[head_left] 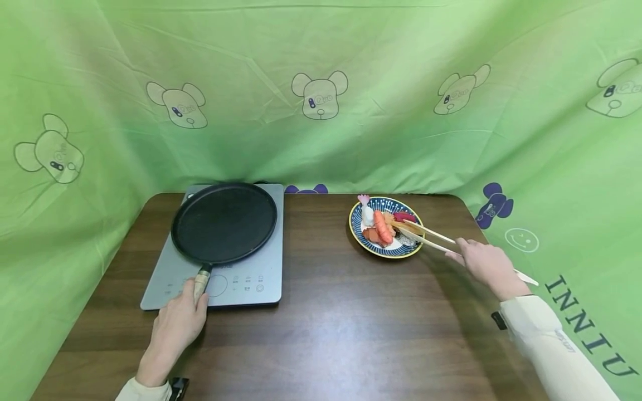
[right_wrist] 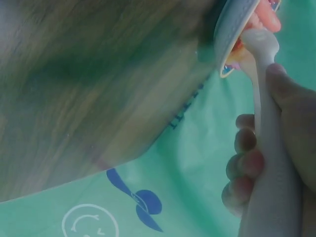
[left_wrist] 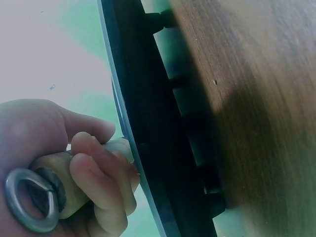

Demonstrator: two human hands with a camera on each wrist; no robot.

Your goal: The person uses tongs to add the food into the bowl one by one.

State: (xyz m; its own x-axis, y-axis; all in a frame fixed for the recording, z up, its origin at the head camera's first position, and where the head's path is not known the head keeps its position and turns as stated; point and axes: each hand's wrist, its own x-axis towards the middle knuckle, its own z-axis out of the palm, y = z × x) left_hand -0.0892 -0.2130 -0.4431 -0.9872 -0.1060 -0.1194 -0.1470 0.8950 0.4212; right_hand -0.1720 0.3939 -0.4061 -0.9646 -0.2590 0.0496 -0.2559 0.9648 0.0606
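My left hand grips the wooden handle of a round black flat pan, which rests on a silver induction cooktop. A metal ring hangs at the handle's end in the left wrist view. My right hand holds cream-coloured tongs, with thumb on one arm and fingers curled round the other. Their tips reach over a blue patterned plate at a tan-orange food piece. Around it lie an orange-red shrimp, a white piece with a pink tail and a dark red slice.
A brown wooden table carries everything. Green cloth with bear prints hangs behind and along both sides. Touch controls mark the cooktop's front. The plate stands near the table's far right corner.
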